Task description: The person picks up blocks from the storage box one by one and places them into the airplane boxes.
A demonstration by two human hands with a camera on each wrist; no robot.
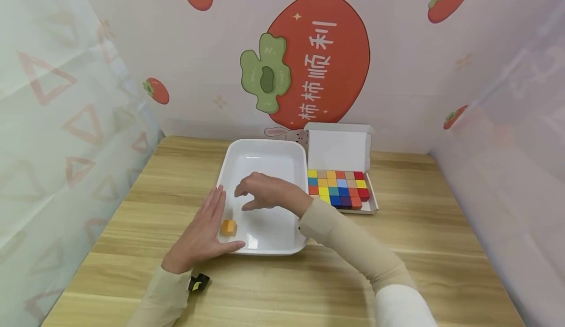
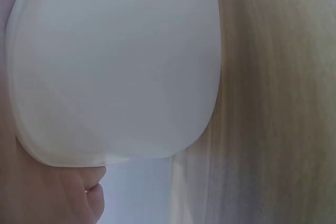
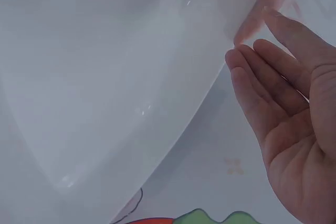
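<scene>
A white tray [image 1: 273, 246] lies on the wooden table. Inside its front left corner sits a small orange-yellow cube [image 1: 228, 227]. My left hand [image 1: 198, 234] rests on that corner, fingers straight along the left rim and thumb spread along the front rim. In the left wrist view, the tray's outer wall [image 2: 115, 66] fills much of the picture, with part of the left hand [image 2: 47, 192] against its edge. Over the tray's left half hovers my right hand [image 1: 265, 192], fingers loosely bent and thumb apart. The right wrist view shows that hand [image 3: 283, 108] holding nothing.
Just right of the tray, a white box [image 1: 372, 199] with its lid [image 1: 339, 148] raised holds rows of coloured cubes [image 1: 343, 191]. Behind the table [image 1: 423, 229] hangs a persimmon-print backdrop [image 1: 397, 82]. A black strap piece [image 1: 199, 282] shows at the left wrist.
</scene>
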